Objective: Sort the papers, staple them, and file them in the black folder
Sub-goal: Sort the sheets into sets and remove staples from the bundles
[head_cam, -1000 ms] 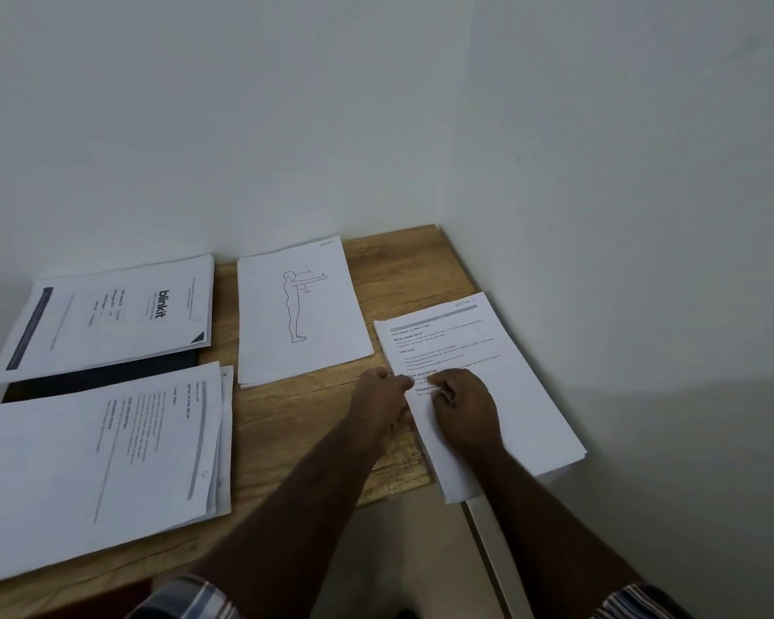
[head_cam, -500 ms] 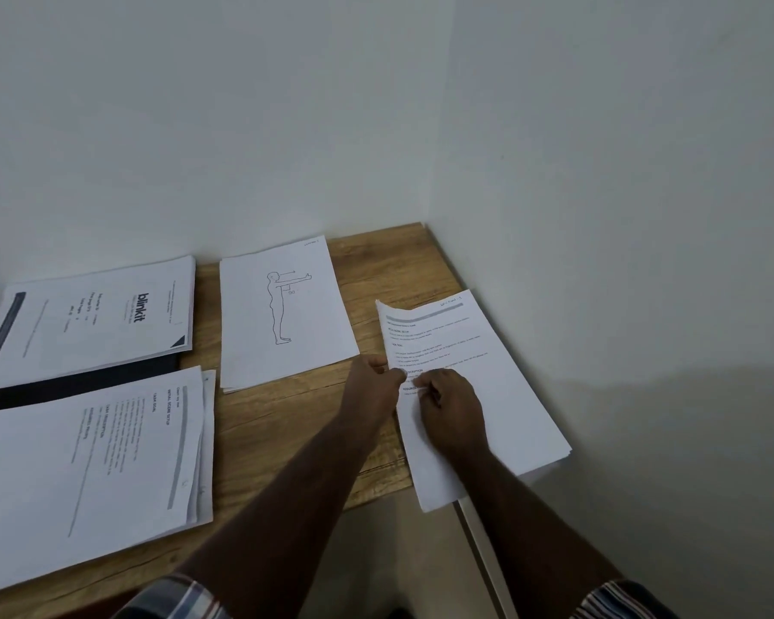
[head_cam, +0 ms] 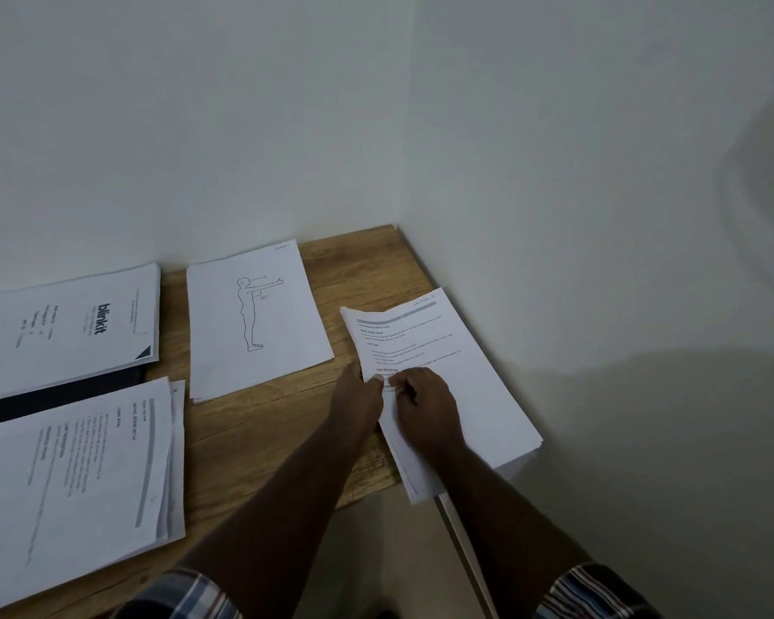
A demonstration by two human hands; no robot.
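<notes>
A stack of printed papers lies at the right end of the wooden table, overhanging its front edge. My left hand pinches the left edge of the top sheet, whose far left corner curls upward. My right hand rests on the stack with its fingertips at the same edge. A sheet with a standing figure drawing lies in the middle. A "blinkit" page lies at the far left on top of the black folder. A text pile sits at the near left.
White walls meet in a corner right behind the table's far right end. The right wall runs close along the paper stack. Floor shows below the table's front edge.
The top sheet's left edge and far corner have lifted off the right stack. Both hands have stayed at the stack's left edge.
</notes>
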